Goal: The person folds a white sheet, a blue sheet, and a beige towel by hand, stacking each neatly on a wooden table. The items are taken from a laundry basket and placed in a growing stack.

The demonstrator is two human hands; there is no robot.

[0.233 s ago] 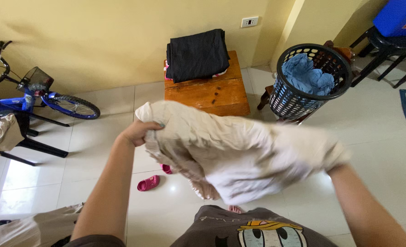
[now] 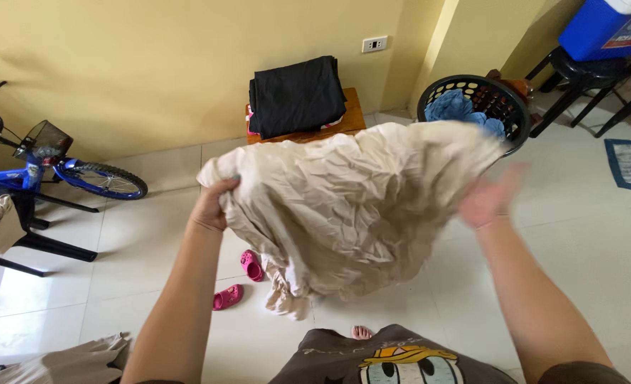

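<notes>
Cloth (image 2: 344, 206), cream, crumpled: left hand (image 2: 212, 206) fingers clenched on its corner; right hand (image 2: 490, 199) open, blurred, at its edge. Basket (image 2: 518, 117), black: blue laundry (image 2: 458, 107) inside.

Yellow painted wall (image 2: 152, 64) with white socket plate (image 2: 374, 44), glossy white tiled floor (image 2: 600, 242) catching daylight, low orange wooden table (image 2: 351, 114) against wall, black plastic stool (image 2: 579, 78) right, blue bicycle (image 2: 59, 171) left.

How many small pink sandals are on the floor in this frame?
2. One small pink sandal lies just below the crumpled beige cloth; the other pink sandal sits lower left of it. The cloth could hide more.
</notes>
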